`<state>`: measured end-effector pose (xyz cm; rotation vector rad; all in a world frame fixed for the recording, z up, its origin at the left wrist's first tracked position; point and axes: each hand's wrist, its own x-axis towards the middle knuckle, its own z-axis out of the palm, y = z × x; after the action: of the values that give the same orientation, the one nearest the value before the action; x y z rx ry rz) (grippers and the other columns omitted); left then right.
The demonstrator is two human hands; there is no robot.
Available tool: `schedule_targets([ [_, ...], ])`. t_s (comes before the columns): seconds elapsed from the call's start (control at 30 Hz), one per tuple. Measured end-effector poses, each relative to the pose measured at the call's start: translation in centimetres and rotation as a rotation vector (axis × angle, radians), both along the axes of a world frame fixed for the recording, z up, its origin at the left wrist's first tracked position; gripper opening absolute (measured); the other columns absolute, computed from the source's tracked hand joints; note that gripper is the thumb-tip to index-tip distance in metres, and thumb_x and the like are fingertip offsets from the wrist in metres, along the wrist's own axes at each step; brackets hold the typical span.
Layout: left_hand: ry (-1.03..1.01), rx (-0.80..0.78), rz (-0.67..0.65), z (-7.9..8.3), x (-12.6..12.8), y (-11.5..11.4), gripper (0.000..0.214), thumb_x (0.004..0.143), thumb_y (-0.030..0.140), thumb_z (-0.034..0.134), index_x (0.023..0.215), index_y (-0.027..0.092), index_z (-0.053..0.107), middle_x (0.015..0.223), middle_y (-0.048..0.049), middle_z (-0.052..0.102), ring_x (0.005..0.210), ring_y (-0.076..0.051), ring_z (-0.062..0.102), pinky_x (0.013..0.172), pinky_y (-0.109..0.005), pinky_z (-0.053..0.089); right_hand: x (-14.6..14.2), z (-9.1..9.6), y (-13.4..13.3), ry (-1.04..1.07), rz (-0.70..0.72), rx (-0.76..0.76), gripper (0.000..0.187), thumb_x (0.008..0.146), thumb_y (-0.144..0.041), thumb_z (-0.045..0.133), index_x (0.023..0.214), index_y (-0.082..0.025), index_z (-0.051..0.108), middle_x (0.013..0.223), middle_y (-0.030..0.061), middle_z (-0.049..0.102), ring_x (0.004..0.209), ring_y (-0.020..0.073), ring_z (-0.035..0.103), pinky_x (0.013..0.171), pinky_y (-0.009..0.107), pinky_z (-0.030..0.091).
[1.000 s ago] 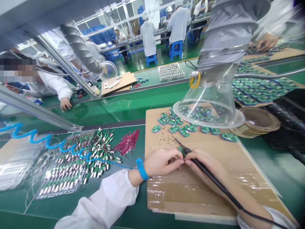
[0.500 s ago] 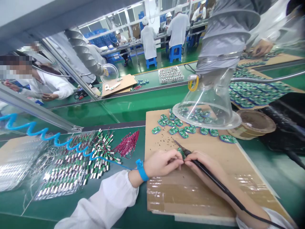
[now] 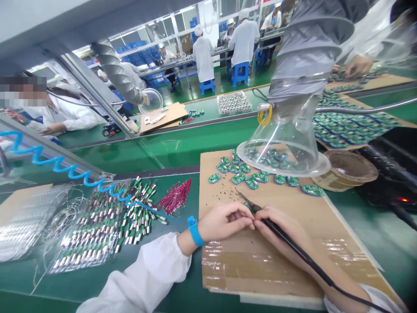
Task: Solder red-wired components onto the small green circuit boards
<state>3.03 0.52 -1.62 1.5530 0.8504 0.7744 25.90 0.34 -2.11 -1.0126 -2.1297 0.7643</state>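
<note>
My right hand point(image 3: 282, 228) grips a black soldering iron point(image 3: 260, 213) like a pen, its tip pointing up-left over a brown work board point(image 3: 312, 217). My left hand point(image 3: 224, 221) is closed in a pinch right beside it, fingertips touching the right hand. Between the two hands sits a small green circuit board point(image 3: 249, 206), mostly hidden by my fingers. A blue wrist strap point(image 3: 195, 231) circles my left wrist, its coiled blue cord point(image 3: 65, 167) running off to the left.
Several green circuit boards point(image 3: 257, 174) lie under a clear fume hood point(image 3: 283, 148) on a grey duct. Red wires point(image 3: 174, 198) and green-and-silver parts point(image 3: 107, 217) sit left of the board. A brown round dish point(image 3: 348, 167) stands at the right. Other workers sit across the green belt.
My hands have stayed together on the small board, with only slight finger movement. The view has shifted a little, and the person at the far left has moved an arm.
</note>
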Motion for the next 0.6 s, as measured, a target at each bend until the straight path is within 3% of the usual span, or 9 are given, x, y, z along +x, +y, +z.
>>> schedule_targets([
  [0.07, -0.05, -0.022, 0.011, 0.3, 0.0, 0.2, 0.027, 0.096, 0.041, 0.07, 0.101, 0.015, 0.075, 0.09, -0.0085, 0.079, 0.083, -0.016, 0.072, 0.08, -0.028, 0.056, 0.0, 0.0, 0.0, -0.002, 0.007, 0.008, 0.01, 0.101, -0.025, 0.056, 0.093, -0.025, 0.063, 0.084, 0.0017, 0.068, 0.076, 0.0173, 0.068, 0.07, 0.029, 0.053],
  [0.2, -0.122, 0.09, 0.028, 1.0, -0.1, 0.7, 0.02, 0.085, 0.038, 0.083, 0.088, 0.018, 0.082, 0.095, -0.0084, 0.077, 0.089, -0.017, 0.071, 0.089, -0.03, 0.056, 0.4, 0.3, -0.1, 0.033, -0.021, 0.059, 0.008, 0.101, -0.023, 0.056, 0.098, -0.026, 0.064, 0.086, 0.0024, 0.067, 0.077, 0.0173, 0.068, 0.071, 0.029, 0.053],
  [0.33, -0.142, 0.009, 0.011, 1.4, -0.2, 0.5, 0.019, 0.092, 0.036, 0.075, 0.091, 0.017, 0.079, 0.113, -0.0099, 0.078, 0.107, -0.02, 0.072, 0.103, -0.035, 0.053, 0.8, 0.3, -0.2, 0.078, -0.081, 0.101, 0.013, 0.102, -0.022, 0.054, 0.101, -0.025, 0.066, 0.085, 0.0033, 0.065, 0.076, 0.0167, 0.066, 0.069, 0.027, 0.053],
  [0.47, -0.063, -0.21, -0.021, 0.7, -0.1, 0.0, 0.026, 0.096, 0.04, 0.069, 0.098, 0.014, 0.071, 0.09, -0.008, 0.081, 0.084, -0.016, 0.075, 0.089, -0.032, 0.059, 0.6, 0.0, -0.2, 0.088, -0.085, 0.114, 0.016, 0.103, -0.025, 0.053, 0.1, -0.026, 0.069, 0.081, 0.0023, 0.062, 0.072, 0.0158, 0.064, 0.066, 0.026, 0.053],
  [0.6, -0.056, -0.243, -0.004, -0.2, 0.0, -0.2, 0.032, 0.095, 0.039, 0.072, 0.113, 0.015, 0.064, 0.088, -0.007, 0.08, 0.08, -0.015, 0.075, 0.083, -0.029, 0.059, 0.2, -0.3, -0.1, 0.139, -0.068, 0.095, 0.013, 0.103, -0.027, 0.055, 0.102, -0.025, 0.068, 0.085, 0.0024, 0.065, 0.074, 0.0148, 0.066, 0.068, 0.025, 0.053],
])
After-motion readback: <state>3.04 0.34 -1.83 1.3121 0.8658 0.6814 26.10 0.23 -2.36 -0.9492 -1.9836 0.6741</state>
